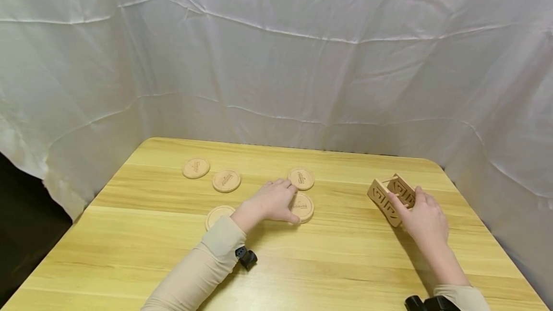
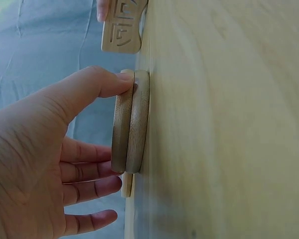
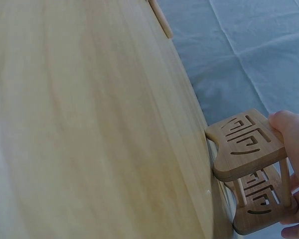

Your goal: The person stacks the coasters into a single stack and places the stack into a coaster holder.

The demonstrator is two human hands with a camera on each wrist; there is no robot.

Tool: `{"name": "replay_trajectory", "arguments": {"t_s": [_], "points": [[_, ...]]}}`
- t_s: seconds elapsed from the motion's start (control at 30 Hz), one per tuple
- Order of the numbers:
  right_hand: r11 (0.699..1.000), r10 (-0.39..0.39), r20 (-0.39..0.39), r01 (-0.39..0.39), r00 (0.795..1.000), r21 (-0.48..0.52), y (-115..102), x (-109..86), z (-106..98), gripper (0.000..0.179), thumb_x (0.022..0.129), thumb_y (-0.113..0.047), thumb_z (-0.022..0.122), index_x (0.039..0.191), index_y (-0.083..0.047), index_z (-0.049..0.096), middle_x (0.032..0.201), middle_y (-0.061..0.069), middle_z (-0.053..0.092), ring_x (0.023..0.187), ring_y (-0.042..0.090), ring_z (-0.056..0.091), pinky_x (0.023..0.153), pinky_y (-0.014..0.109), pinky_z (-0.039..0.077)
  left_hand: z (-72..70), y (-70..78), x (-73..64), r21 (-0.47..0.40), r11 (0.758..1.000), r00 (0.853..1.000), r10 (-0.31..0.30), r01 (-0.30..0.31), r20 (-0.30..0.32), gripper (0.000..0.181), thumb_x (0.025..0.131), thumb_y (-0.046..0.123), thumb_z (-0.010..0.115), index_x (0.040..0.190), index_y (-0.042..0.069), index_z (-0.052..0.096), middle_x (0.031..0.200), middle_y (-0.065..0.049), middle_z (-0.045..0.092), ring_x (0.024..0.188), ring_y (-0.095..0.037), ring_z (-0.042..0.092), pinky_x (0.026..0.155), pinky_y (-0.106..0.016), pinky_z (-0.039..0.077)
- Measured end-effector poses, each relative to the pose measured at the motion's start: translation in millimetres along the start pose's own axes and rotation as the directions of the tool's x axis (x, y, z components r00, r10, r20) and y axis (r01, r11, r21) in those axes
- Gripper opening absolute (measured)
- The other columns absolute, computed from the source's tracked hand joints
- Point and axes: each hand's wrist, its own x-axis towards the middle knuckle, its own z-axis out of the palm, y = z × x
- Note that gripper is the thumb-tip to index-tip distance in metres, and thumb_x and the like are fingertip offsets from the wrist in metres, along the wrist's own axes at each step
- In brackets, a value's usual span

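Note:
My left hand (image 1: 273, 200) is over the middle of the table, its thumb and fingers at opposite edges of a round wooden coaster (image 2: 121, 129). That coaster lies flat on a second coaster (image 2: 139, 124), which rests on the table; the left wrist view shows the pair edge-on. On the right, my right hand (image 1: 425, 220) grips a wooden coaster holder (image 1: 382, 201), thumb on one side panel and fingers at the other. The holder has two cut-out side panels joined by rods, and it stands tilted. No coaster shows between its panels (image 3: 249, 142).
Just behind the pair lies another coaster (image 1: 301, 179) with printed lettering. Two more, a far-left coaster (image 1: 196, 168) and a nearer coaster (image 1: 226, 181), lie to the left. My left forearm partly covers a coaster (image 1: 218, 215). A pale curtain (image 1: 302, 61) hangs behind the wooden table (image 1: 337, 263).

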Motion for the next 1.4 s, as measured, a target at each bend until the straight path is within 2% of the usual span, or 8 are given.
{"name": "replay_trajectory", "arguments": {"t_s": [0.5,0.73,0.93,1.07,1.4], "points": [[1.0,0.003,-0.014,-0.003,1.0,0.0,1,-0.3,1,0.101,0.091,-0.072,0.037,0.149,0.01,0.023,0.139,0.044,0.035,0.121,0.06,0.039,0.095,0.069,0.038,-1.4,0.2,-1.3,-0.021,1.0,1.0,-0.007,0.007,0.012,0.091,0.072,0.064,0.071,0.141,0.009,0.047,0.143,-0.008,0.05,0.133,-0.027,0.046,0.113,-0.053,0.036],[1.0,0.001,-0.01,-0.001,1.0,0.001,3,0.5,1,0.101,0.091,-0.072,0.036,0.149,0.01,0.022,0.139,0.044,0.034,0.121,0.06,0.038,0.094,0.07,0.037,-4.1,-2.7,-1.7,-0.055,0.998,1.0,0.001,-0.001,0.012,0.095,0.073,0.072,0.065,0.143,0.011,0.046,0.149,-0.008,0.046,0.136,-0.028,0.044,0.112,-0.051,0.037],[1.0,-0.012,-0.006,0.012,1.0,0.0,2,0.5,2,0.101,0.091,-0.072,0.036,0.148,0.011,0.023,0.138,0.044,0.035,0.12,0.06,0.039,0.093,0.07,0.038,-12.3,-9.9,-5.3,-0.089,0.996,0.999,-0.005,0.002,-0.037,0.093,0.076,0.076,0.059,0.142,0.011,0.048,0.144,-0.008,0.051,0.129,-0.026,0.049,0.106,-0.049,0.044],[1.0,-0.012,-0.003,0.012,1.0,0.001,1,-0.1,2,0.101,0.091,-0.072,0.035,0.148,0.011,0.023,0.139,0.044,0.034,0.121,0.06,0.038,0.096,0.07,0.037,-17.4,-14.2,-5.1,-0.105,0.994,0.996,-0.026,0.017,-0.084,0.088,0.08,0.075,0.056,0.142,0.012,0.048,0.144,-0.009,0.051,0.132,-0.027,0.047,0.107,-0.051,0.042],[1.0,-0.003,-0.009,0.003,1.0,0.005,1,-1.4,1,0.101,0.091,-0.072,0.036,0.148,0.011,0.023,0.139,0.044,0.034,0.122,0.06,0.038,0.096,0.07,0.037,-32.0,-15.2,9.9,-0.186,0.981,0.977,-0.099,0.064,-0.189,0.071,0.086,0.06,0.062,0.139,0.015,0.052,0.142,-0.007,0.052,0.133,-0.028,0.046,0.107,-0.05,0.041]]}}
